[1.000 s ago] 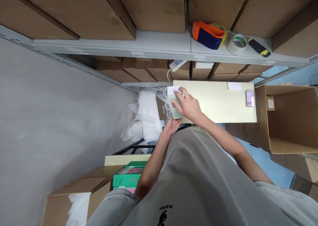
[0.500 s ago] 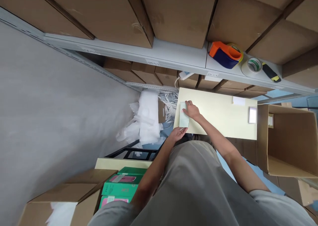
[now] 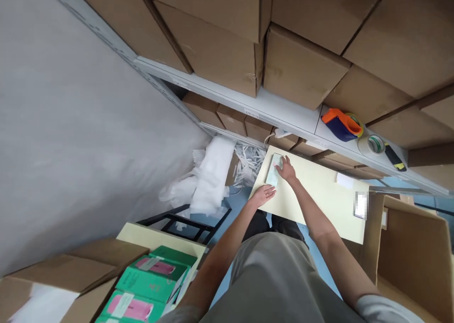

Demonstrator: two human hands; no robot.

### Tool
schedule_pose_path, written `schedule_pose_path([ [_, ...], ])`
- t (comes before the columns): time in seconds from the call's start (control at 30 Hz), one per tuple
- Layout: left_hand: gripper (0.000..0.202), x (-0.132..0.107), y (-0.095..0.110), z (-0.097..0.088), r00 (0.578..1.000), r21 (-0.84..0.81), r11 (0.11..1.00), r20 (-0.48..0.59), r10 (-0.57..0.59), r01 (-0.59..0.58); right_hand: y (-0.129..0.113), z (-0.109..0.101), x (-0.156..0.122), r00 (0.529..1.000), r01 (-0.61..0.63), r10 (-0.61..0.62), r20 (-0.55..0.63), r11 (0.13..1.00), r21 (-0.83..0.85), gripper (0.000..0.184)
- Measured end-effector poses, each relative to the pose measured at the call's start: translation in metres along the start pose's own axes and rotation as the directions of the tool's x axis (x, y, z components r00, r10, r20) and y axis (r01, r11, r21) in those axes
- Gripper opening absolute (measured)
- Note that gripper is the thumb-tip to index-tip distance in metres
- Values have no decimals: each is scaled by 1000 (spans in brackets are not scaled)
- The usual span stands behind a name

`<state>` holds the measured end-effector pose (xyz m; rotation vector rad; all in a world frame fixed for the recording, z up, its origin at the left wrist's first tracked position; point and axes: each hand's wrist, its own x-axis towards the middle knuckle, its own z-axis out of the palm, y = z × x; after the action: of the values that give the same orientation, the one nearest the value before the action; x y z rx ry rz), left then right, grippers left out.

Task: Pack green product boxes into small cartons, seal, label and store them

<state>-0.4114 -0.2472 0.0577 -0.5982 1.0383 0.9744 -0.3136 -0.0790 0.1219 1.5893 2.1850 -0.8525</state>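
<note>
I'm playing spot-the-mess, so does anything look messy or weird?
Yes: beyond the left hand, white packing sheeting trails crumpled scraps near the wall, and white strips lie jumbled. It looks messy because the cardboard boxes on the shelf stand lined up.

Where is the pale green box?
In the head view, the pale green box lies far left on the table, right hand touching it, left hand beside it.

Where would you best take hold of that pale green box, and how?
Probably by its two long sides, near the middle, coming from above: the pale green box looks narrow and seems to lie flat on the cream tabletop. The right hand is at its right side, the left hand by its near end.
</note>
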Motion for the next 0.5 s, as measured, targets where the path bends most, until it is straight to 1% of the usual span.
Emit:
schedule_pose_path([
  [0.07,22,-10,0,-8,1000,-4,1000,-17,-1,0,8,8,-23,999,31,-29,-43,999,35,70],
  [0.13,19,-25,-2,-20,999,-8,1000,-38,13,-14,18,15,-51,994,87,-80,-73,992,90,68],
  [0.23,14,-54,-8,-40,995,-27,997,-63,71,-73,33,19,-91,983,174,-163,-80,971,166,66],
  [0.3,12,-74,-15,-52,988,-58,989,-80,130,-135,41,19,-114,966,256,-241,-95,942,216,63],
  [0.4,11,-103,-35,-71,964,-144,956,-108,242,-256,46,19,-144,916,401,-380,-128,868,292,59],
  [0.43,13,-113,-45,-77,952,-182,936,-118,284,-302,46,20,-154,895,444,-426,-131,837,319,58],
  [0.5,16,-132,-73,-91,920,-262,882,-152,362,-391,42,27,-173,849,518,-517,-111,771,371,54],
])
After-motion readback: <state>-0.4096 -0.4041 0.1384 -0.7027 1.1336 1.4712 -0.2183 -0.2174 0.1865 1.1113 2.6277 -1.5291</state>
